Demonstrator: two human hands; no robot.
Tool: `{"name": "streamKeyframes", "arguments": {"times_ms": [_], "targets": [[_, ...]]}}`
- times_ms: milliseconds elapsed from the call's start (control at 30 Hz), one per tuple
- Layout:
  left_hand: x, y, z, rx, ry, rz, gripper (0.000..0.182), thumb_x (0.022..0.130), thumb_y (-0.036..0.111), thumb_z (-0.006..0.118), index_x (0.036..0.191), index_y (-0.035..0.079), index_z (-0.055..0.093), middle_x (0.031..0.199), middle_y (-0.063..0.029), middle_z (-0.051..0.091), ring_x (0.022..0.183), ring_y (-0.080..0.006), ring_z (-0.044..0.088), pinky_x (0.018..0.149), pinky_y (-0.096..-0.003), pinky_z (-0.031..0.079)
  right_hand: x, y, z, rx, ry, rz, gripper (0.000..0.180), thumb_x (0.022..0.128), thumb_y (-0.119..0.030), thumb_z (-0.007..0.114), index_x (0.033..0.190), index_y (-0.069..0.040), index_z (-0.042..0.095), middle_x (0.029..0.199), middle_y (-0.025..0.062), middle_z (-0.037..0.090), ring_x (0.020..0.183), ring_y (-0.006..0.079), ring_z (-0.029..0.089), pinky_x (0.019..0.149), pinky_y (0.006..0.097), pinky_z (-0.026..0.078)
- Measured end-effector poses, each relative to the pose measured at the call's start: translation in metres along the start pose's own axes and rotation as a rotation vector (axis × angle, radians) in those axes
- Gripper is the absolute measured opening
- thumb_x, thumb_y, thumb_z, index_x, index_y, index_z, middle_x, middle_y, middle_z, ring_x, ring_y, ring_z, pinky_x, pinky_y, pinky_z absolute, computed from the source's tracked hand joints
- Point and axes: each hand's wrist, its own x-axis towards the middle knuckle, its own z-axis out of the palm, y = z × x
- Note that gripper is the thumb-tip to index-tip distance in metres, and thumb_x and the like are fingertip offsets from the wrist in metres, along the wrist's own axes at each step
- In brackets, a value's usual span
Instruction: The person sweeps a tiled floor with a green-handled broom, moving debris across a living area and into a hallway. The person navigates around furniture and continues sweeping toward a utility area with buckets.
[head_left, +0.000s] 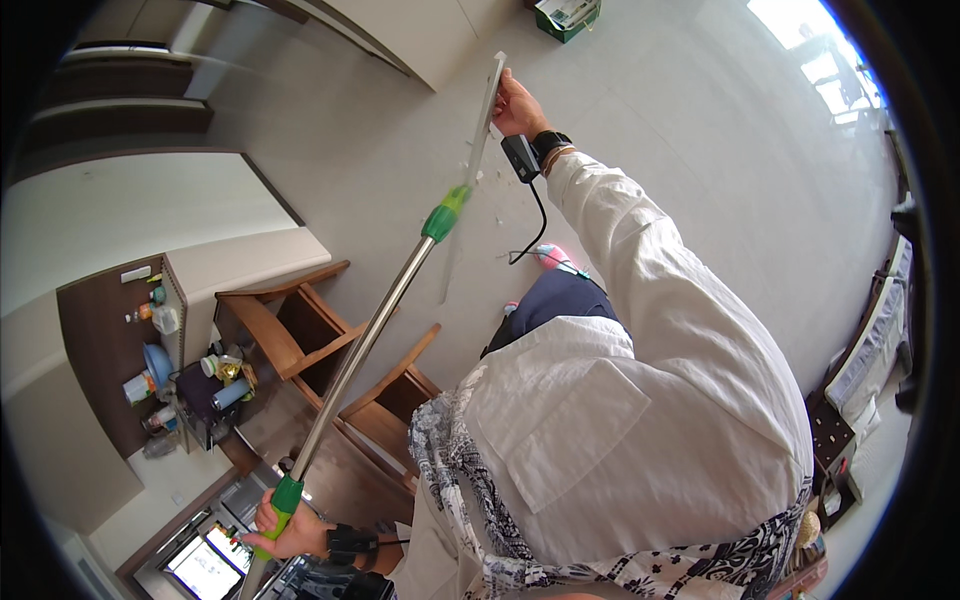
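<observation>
A telescopic metal pole (367, 334) with green collars runs diagonally before me. My left hand (296, 527) is wrapped around its green lower grip (282, 505). At the far end, a green joint (447, 214) meets a long, thin flat head (486, 112), perhaps of a mop or squeegee, seen nearly edge-on. My right hand (519, 105) holds this head near its upper end, some fingers hidden behind it. The head's other half looks faint against the grey floor (645, 105). Small pale scraps (480, 174) show around the head.
Wooden chairs (274, 330) stand below the pole, left of my legs. A cable (544, 217) hangs from a black device on my right wrist. Further out are a green box (568, 19), a cluttered counter (97, 352), a lit screen (204, 566) and a sofa (874, 352).
</observation>
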Motion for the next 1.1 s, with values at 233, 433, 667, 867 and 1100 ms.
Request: {"name": "streamKeyframes", "arguments": {"times_ms": [233, 433, 667, 867, 1100], "targets": [[-0.005, -0.004, -0.024, -0.045, 0.071, 0.003, 0.04, 0.091, 0.024, 0.065, 0.067, 0.014, 0.035, 0.059, 0.0022, 0.031, 0.054, -0.0116, 0.033, 0.076, -0.0291, 0.035, -0.04, 0.041, 0.006, -0.286, 0.069, -0.027, 0.016, 0.094, -0.033, 0.064, 0.098, -0.017, 0.064, 0.077, -0.0107, 0.053, 0.068, 0.0043, 0.045, 0.058, 0.0215, 0.034], [-0.009, 0.006, -0.044, -0.036, 0.021, 0.003, 0.042, 0.092, 0.026, 0.065, 0.066, 0.015, 0.033, 0.058, 0.0018, 0.03, 0.055, -0.0121, 0.033, 0.077, -0.0291, 0.035, -0.031, 0.059, -0.042, -0.362, -0.029, 0.063, 0.012, 0.097, -0.033, 0.06, 0.097, -0.022, 0.06, 0.085, -0.0108, 0.058, 0.077, 0.0051, 0.049, 0.07, 0.0239, 0.036], [-0.007, 0.003, -0.047, -0.033, 0.05, -0.056, 0.041, 0.091, 0.029, 0.066, 0.065, 0.015, 0.037, 0.056, 0.0029, 0.031, 0.054, -0.0116, 0.034, 0.079, -0.0311, 0.037, -0.009, 0.091, -0.105, -1.12, -0.168, -0.372, 0.013, 0.094, -0.024, 0.054, 0.1, -0.012, 0.054, 0.081, 0.0042, 0.06, 0.072, 0.0223, 0.057, 0.063, 0.0382, 0.045], [-0.008, -0.012, -0.046, -0.099, 0.142, -0.037, 0.038, 0.088, 0.027, 0.068, 0.065, 0.015, 0.04, 0.056, 0.0039, 0.033, 0.053, -0.0108, 0.037, 0.077, -0.0311, 0.038, -0.058, 0.082, -0.092, -2.004, 0.176, -0.417, 0.019, 0.091, -0.021, 0.046, 0.106, -0.01, 0.051, 0.082, 0.0137, 0.064, 0.076, 0.0363, 0.064, 0.062, 0.0507, 0.048], [-0.003, -0.026, -0.047, -0.19, 0.19, -0.09, 0.037, 0.087, 0.027, 0.067, 0.064, 0.015, 0.041, 0.057, 0.0038, 0.036, 0.053, -0.0114, 0.039, 0.078, -0.0328, 0.038, -0.063, 0.094, -0.087, -1.146, 0.15, -0.12, 0.018, 0.095, -0.026, 0.055, 0.091, -0.009, 0.058, 0.081, 0.0077, 0.064, 0.067, 0.0226, 0.059, 0.059, 0.0351, 0.049]]}}
